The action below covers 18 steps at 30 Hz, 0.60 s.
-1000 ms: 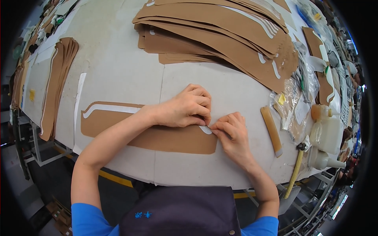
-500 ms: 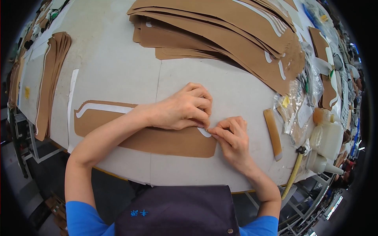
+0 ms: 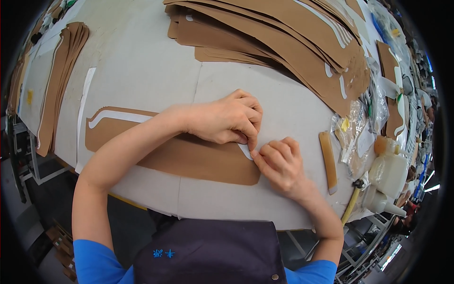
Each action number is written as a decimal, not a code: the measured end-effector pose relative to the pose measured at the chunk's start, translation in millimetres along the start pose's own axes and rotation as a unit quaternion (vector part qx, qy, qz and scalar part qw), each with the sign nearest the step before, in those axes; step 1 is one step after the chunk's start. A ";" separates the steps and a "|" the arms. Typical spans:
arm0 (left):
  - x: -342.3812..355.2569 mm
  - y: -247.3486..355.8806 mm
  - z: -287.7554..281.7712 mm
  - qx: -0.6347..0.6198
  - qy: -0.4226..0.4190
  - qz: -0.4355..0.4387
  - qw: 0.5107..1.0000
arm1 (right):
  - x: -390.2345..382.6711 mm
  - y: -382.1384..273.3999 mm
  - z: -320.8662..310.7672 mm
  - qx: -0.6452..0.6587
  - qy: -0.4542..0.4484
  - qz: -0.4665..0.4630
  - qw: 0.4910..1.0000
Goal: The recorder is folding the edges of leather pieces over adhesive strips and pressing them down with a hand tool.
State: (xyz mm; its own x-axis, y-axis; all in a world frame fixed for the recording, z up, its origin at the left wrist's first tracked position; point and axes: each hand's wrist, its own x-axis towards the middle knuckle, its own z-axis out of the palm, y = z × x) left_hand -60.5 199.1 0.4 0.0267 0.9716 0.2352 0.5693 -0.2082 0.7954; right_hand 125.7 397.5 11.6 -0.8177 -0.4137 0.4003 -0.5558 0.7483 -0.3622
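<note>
A long brown panel (image 3: 198, 163), looking like leather or card, lies flat in front of me. A white strip (image 3: 118, 115) follows its far edge, and my left forearm covers the middle of the strip. My left hand (image 3: 227, 118) is closed, with thumb and forefinger pinching the strip near the panel's right end. Just right of it, my right hand (image 3: 283, 165) is closed too. Its thumb and forefinger meet at the strip's end, close to the panel's right corner. The fingers partly hide that end.
Brown panels with white strips lie in a big pile (image 3: 265, 33) at the far side. A narrower stack (image 3: 61, 85) is at left. To the right are a tan flat tool (image 3: 328, 161), clear plastic bags (image 3: 352, 130), a translucent bottle (image 3: 390, 173) and a yellow-handled brush (image 3: 351, 203).
The whole view has shifted slightly. My right hand has turned a little, its fingers curling more, and stays by the strip's end. My left hand keeps its pinch near the same spot.
</note>
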 end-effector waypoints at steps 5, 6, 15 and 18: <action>-13.0 28.0 5.0 0.123 0.223 -0.037 0.966 | 2.4 -3.8 -2.2 -0.037 -0.031 -0.067 0.997; -22.0 36.6 15.7 0.123 0.224 -0.036 0.966 | 2.5 -5.0 -1.0 0.025 -0.027 -0.009 0.999; -46.5 65.6 76.4 0.285 0.268 -0.087 0.916 | -1.1 -17.5 14.3 0.010 0.026 0.081 0.996; -44.3 59.3 77.5 0.253 0.276 -0.101 0.922 | 2.4 -17.1 11.9 0.004 -0.001 0.077 0.997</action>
State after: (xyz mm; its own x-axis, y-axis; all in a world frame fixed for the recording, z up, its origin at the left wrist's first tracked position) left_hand 35.8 152.4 -6.2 -0.4639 0.7510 0.4699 0.8312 0.1854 0.5242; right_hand 131.5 377.6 8.8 -0.8938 -0.2956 0.3372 -0.4247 0.7993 -0.4252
